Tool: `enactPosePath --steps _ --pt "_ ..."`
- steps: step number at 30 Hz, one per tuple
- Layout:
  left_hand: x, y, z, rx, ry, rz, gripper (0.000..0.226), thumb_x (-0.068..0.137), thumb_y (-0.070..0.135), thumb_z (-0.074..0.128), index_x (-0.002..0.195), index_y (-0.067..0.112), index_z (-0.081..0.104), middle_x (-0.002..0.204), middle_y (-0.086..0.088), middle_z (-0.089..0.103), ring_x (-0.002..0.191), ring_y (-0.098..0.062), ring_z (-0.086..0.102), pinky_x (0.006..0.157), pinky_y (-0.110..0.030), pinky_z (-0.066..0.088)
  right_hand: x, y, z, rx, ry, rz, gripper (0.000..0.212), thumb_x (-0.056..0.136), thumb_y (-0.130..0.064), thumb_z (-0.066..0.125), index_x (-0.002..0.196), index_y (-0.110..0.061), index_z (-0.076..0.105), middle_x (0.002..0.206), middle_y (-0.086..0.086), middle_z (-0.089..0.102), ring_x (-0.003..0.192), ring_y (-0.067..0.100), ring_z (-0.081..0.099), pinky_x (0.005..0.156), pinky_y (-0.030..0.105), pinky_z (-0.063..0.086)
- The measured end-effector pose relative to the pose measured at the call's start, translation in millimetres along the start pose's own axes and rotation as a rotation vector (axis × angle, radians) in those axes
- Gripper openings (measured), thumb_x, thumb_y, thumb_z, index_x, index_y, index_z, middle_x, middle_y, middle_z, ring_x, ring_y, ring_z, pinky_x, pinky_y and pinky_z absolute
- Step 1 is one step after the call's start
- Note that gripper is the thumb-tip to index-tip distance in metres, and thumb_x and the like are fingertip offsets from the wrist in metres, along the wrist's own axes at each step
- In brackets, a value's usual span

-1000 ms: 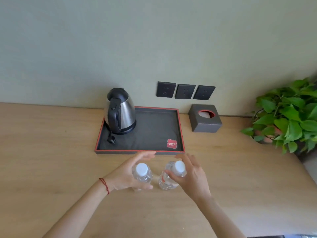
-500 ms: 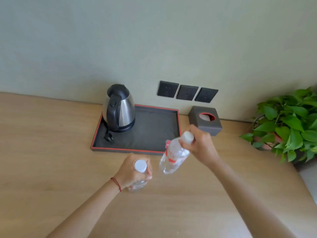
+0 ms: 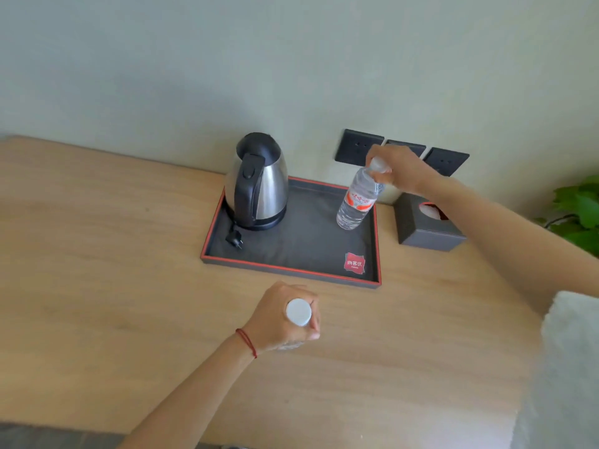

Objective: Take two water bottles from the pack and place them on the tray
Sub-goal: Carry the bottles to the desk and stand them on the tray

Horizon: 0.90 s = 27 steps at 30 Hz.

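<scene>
A dark tray with a red rim [image 3: 291,270] lies on the wooden counter against the wall. My right hand [image 3: 402,171] grips the neck of a clear water bottle with a red label [image 3: 356,202]. The bottle is tilted, its base at the tray's back right corner. My left hand [image 3: 282,322] is wrapped around a second bottle in front of the tray. Only that bottle's white cap [image 3: 298,312] shows clearly. The pack is not in view.
A steel and black kettle [image 3: 257,183] stands on the tray's left half, its plug [image 3: 235,238] lying beside it. A grey tissue box [image 3: 424,228] sits right of the tray. Green plant leaves [image 3: 580,212] are at the far right. Three dark wall sockets [image 3: 358,147] are behind.
My right hand has carried its bottle from in front of the tray up and back to the tray's back right corner. My left hand still holds its bottle in front of the tray.
</scene>
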State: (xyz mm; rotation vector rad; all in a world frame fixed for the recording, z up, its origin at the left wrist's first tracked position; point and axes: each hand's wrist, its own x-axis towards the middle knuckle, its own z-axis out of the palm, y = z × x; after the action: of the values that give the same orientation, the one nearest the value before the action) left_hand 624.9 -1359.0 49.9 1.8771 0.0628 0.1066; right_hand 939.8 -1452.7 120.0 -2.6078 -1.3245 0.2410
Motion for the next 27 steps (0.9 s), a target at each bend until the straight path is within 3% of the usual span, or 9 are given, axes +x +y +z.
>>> enactPosePath --steps 6,14,17,23,27 --pt "-3 -4 1 0.049 0.014 0.033 0.01 0.054 0.003 0.068 0.051 0.005 0.058 0.059 -0.016 0.07 0.061 -0.032 0.06 0.061 -0.046 0.05 34 10 -1 -0.065 0.003 0.05 0.023 0.086 -0.004 0.06 0.109 -0.003 0.055 0.094 0.02 0.047 0.089 0.038 0.051 0.082 0.043 0.045" --pt "3 -7 -1 -0.002 -0.006 0.021 0.012 0.054 0.015 0.069 0.051 0.012 0.058 0.056 0.0 0.063 0.06 -0.029 0.061 0.063 -0.045 0.051 49 15 -3 -0.086 0.036 0.178 0.03 0.087 -0.007 0.063 0.116 -0.003 0.058 0.119 0.031 0.049 0.11 0.043 0.049 0.092 0.043 0.043" --pt "3 -8 -1 -0.007 -0.003 0.022 0.013 0.053 0.023 0.067 0.052 0.012 0.058 0.055 0.001 0.062 0.06 -0.028 0.061 0.063 -0.043 0.049 49 14 -3 -0.073 0.045 0.199 0.029 0.087 -0.008 0.063 0.115 -0.003 0.059 0.119 0.03 0.05 0.111 0.042 0.049 0.091 0.041 0.043" --pt "2 -10 0 -0.009 -0.001 0.045 0.011 0.054 0.015 0.069 0.051 0.014 0.058 0.056 0.003 0.063 0.059 -0.03 0.061 0.059 -0.048 0.052 54 8 0 -0.07 0.097 0.267 0.027 0.089 -0.007 0.06 0.116 -0.002 0.059 0.124 0.029 0.047 0.109 0.044 0.052 0.09 0.043 0.047" --pt "3 -11 0 -0.018 0.006 0.051 0.011 0.054 0.02 0.068 0.051 0.014 0.059 0.055 0.005 0.062 0.06 -0.03 0.061 0.059 -0.047 0.052 57 1 2 -0.084 0.101 0.267 0.027 0.091 -0.006 0.057 0.117 -0.002 0.059 0.126 0.03 0.046 0.109 0.046 0.053 0.09 0.044 0.048"
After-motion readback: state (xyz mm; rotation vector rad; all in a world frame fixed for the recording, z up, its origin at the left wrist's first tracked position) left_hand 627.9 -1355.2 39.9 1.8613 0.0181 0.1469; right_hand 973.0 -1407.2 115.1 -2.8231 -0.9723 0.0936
